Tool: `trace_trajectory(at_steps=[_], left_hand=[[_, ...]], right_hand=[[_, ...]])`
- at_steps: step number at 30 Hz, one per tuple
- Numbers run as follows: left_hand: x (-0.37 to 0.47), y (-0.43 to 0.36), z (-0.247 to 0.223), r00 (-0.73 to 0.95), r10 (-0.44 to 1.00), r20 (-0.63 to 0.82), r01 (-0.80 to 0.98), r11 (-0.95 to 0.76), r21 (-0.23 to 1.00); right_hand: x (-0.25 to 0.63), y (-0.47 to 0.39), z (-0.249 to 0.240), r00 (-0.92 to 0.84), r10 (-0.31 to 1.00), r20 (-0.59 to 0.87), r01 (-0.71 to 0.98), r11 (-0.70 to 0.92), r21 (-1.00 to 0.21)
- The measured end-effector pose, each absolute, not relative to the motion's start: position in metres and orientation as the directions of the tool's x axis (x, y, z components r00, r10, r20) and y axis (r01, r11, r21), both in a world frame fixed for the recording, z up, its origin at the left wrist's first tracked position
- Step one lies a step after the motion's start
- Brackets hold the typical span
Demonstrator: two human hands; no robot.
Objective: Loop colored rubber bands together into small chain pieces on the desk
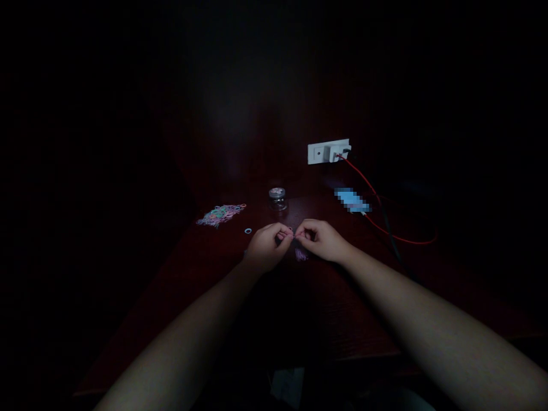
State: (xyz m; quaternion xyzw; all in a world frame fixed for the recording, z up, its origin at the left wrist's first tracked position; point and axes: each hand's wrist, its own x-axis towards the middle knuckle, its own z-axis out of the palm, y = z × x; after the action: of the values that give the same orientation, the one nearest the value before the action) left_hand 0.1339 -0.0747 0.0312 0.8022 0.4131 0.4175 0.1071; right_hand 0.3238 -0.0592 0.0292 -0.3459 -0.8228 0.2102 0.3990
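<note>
Over the middle of the dark table, my left hand point(266, 246) and my right hand point(322, 240) meet fingertip to fingertip. Both are closed in a pinch on a small pinkish elastic band point(290, 229), mostly hidden by the fingers. Just below my right fingertips lies a bundle of purple bands point(301, 254). A single light-blue band point(248, 231) rests left of my left hand. Farther left spreads a loose pile of pastel elastic bands point(220, 214). Behind my hands stands a small clear jar point(278, 200) with its lid on.
A white wall socket point(317, 153) holds a plugged-in charger point(334, 153). Its red cable point(362, 172) loops to a phone with a blurred blue screen point(351, 200) at the right. A dark cable point(387, 225) runs down beside it. The surroundings are very dark.
</note>
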Motion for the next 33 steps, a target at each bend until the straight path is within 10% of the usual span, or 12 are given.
trace_trajectory(at_steps=[33], left_hand=[[0.1314,-0.0724,0.0297,0.306,0.764,0.568,0.589,-0.621,0.517]], right_hand=[[0.3243,-0.0582,0.0284,-0.356,0.784,0.508,0.368,0.618,-0.695]])
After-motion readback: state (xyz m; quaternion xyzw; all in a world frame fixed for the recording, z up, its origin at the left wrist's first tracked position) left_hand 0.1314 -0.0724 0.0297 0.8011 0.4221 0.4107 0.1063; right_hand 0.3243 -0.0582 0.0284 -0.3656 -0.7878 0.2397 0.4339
